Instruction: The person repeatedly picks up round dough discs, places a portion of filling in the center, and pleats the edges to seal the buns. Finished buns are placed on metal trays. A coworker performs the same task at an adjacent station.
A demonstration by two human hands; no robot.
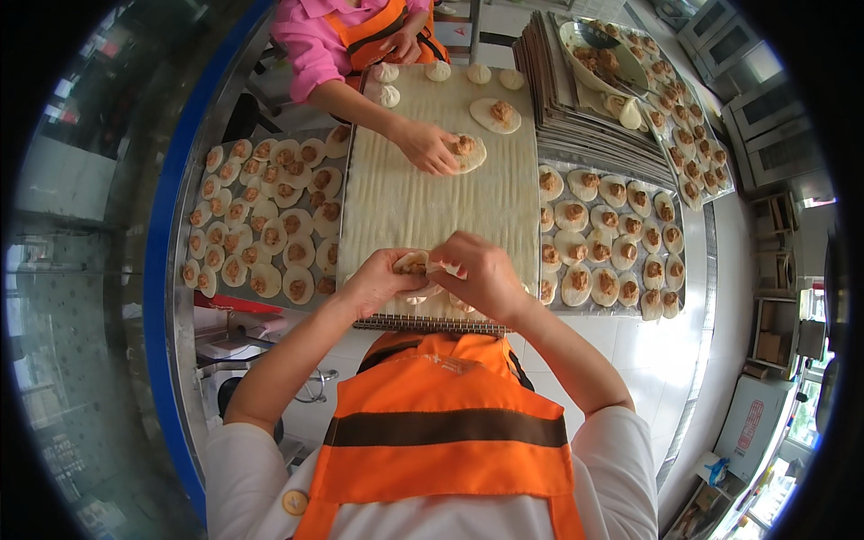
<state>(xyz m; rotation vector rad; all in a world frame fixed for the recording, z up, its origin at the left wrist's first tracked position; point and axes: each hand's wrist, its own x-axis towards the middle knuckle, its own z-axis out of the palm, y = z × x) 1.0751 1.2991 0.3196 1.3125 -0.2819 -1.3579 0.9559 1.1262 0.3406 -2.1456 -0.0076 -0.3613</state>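
Over the near end of a cloth-lined tray [423, 211], my left hand [372, 283] cups a filled bun [413, 263], a dough round with brown filling showing in its middle. With the fingertips of my right hand [487, 275] I pinch the right edge of that dough. The bun's top is still partly open. Several pale buns, one of them a bun [462, 304] below my right hand, lie on the near edge, partly hidden by my hands. At the far end sit several closed, pleated buns [438, 71] and a flat filled dough round [496, 115].
Across the tray, a co-worker's hand [427, 147] holds a filled dough round [469, 154]. Filled rounds cover a left tray [236, 292] and a right tray [585, 162]. Stacked boards [562, 108] carry a bowl of filling [585, 85] at the far right.
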